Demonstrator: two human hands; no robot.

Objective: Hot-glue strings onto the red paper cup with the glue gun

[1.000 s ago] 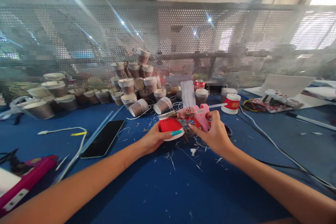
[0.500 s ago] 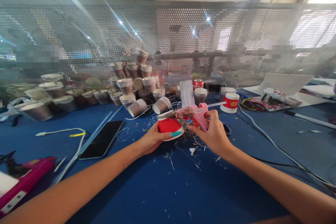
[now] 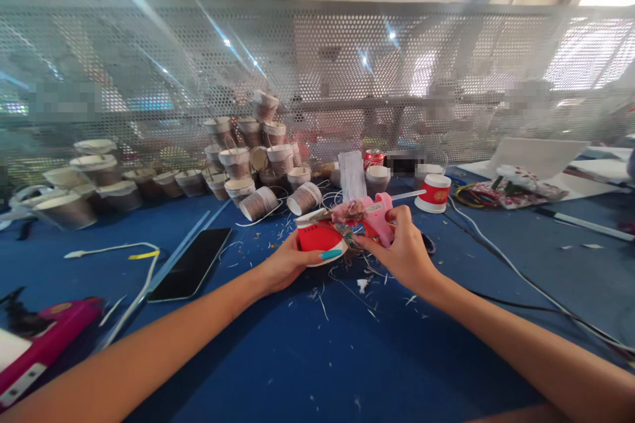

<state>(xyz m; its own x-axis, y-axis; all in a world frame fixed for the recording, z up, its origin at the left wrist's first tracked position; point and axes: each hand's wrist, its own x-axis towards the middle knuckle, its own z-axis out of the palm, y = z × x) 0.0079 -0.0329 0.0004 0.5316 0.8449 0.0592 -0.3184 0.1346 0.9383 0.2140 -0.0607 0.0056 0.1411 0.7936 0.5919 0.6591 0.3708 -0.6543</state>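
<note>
My left hand [image 3: 290, 263] is wrapped round a red paper cup [image 3: 316, 236] with a white rim, tilted on its side above the blue table. In my right hand [image 3: 407, 248] is a pink hot glue gun [image 3: 378, 217], with a clear glue stick [image 3: 409, 195] poking out of its back end. The gun's nozzle [image 3: 320, 214] lies at the cup's upper edge; whether it touches the cup I cannot tell. Some crumpled stuff partly hides the space between the gun and the cup. Past my right hand stands another red and white cup [image 3: 433, 194].
Several string-handled paper cups [image 3: 238, 164] are stacked at the back, against a perforated metal screen [image 3: 327, 79]. A black phone [image 3: 191, 264] and clear glue sticks [image 3: 191, 236] lie left, near a magenta tool [image 3: 49, 344]. Cables [image 3: 516, 268] run along the right. White scraps [image 3: 362, 285] litter the table.
The view has shifted very slightly. Both hands, the cup and the glue gun keep nearly the same position.
</note>
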